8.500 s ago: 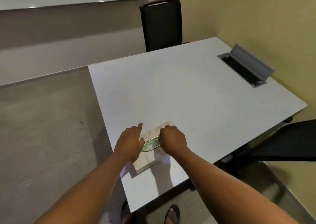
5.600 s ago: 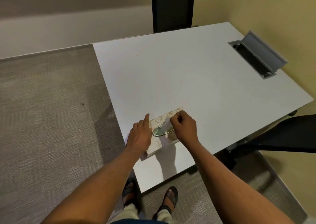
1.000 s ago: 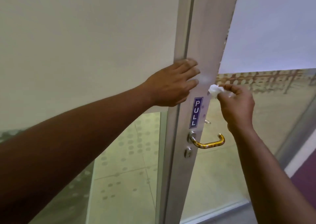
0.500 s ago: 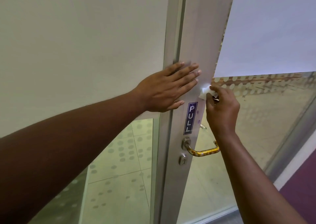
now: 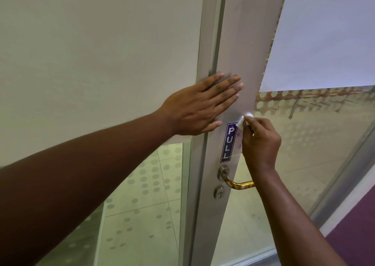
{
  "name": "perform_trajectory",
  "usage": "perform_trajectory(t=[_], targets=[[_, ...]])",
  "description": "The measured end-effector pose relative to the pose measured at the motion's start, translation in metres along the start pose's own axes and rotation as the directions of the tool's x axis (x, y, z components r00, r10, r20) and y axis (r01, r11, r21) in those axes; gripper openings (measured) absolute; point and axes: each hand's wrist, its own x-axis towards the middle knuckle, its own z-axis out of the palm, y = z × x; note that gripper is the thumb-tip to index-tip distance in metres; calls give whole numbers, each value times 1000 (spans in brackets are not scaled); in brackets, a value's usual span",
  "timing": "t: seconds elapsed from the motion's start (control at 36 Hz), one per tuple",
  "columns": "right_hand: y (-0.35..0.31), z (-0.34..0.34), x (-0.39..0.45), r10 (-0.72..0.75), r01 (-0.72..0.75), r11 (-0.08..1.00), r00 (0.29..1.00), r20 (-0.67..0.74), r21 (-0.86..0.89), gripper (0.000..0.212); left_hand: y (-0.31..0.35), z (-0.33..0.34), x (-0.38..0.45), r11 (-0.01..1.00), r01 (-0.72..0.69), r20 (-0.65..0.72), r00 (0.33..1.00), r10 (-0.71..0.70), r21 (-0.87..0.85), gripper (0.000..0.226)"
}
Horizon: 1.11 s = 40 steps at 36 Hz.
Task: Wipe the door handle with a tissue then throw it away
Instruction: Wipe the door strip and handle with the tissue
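- Compared with half a second back, my right hand (image 5: 260,144) has slid a touch lower along the door stile (image 5: 239,42), so the tissue (image 5: 242,120) now sits right at the top corner of the blue PULL sticker (image 5: 228,143) instead of above it.
- Right fingers are curled in tight, pinching the small white wad of tissue between thumb and fingertips; the wad is pressed against the metal stile.
- Left hand (image 5: 199,108) hasn't really moved: still flat on the stile above and left of the sticker, fingers (image 5: 227,89) straight and slightly spread, holding nothing, thumb tucked along the lower edge.
- Going outward, the right wrist bends up from below and the forearm comes in from the bottom right corner, crossing in front of the door handle (image 5: 236,182).
- That handle is the brass-coloured lever below the sticker, with the keyhole (image 5: 219,192) just under it. The tissue is well above it, not touching it yet.
- Left forearm runs long from the lower left edge, pretty much straight out to the door.
- Frosted glass (image 5: 304,123) with dot pattern on the right.
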Motion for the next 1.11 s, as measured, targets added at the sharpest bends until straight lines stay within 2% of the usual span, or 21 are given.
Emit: perform_trajectory(t=[0.11, 0.22, 0.5, 0.61, 0.69, 0.75, 0.81, 0.89, 1.11], targets=[[4, -6, -1, 77, -81, 995, 995, 65, 65, 21, 0, 2, -1, 1000, 3, -12, 1000, -3, -3, 77], [4, -11, 7, 209, -204, 962, 978, -10, 182, 20, 1, 3, -1, 1000, 5, -26, 1000, -6, -16, 78], [-7, 8, 3, 121, -113, 987, 990, -66, 112, 20, 2, 4, -1, 1000, 9, -20, 1000, -9, -15, 78], [-3, 6, -10, 122, -121, 988, 993, 0, 97, 19, 1, 4, 0, 1000, 4, -25, 1000, -4, -2, 78], [2, -3, -14, 249, -255, 951, 967, 54, 176, 19, 1, 5, 0, 1000, 5, -18, 1000, -5, -13, 78], [4, -9, -14, 343, -336, 904, 939, 20, 266, 17, 1, 5, 0, 1000, 8, -16, 1000, -8, -24, 78], [3, -13, -13, 386, -357, 874, 922, -26, 331, 15, 1, 5, 0, 1000, 9, -15, 1000, -9, -26, 78], [-2, -11, -9, 371, -329, 878, 927, -57, 348, 14, 1, 5, 0, 1000, 4, -15, 1000, -5, -18, 78], [-11, 14, -8, 224, -199, 958, 969, -103, 208, 24, 1, 3, -1, 1000, 6, -28, 1000, -7, -27, 78]])
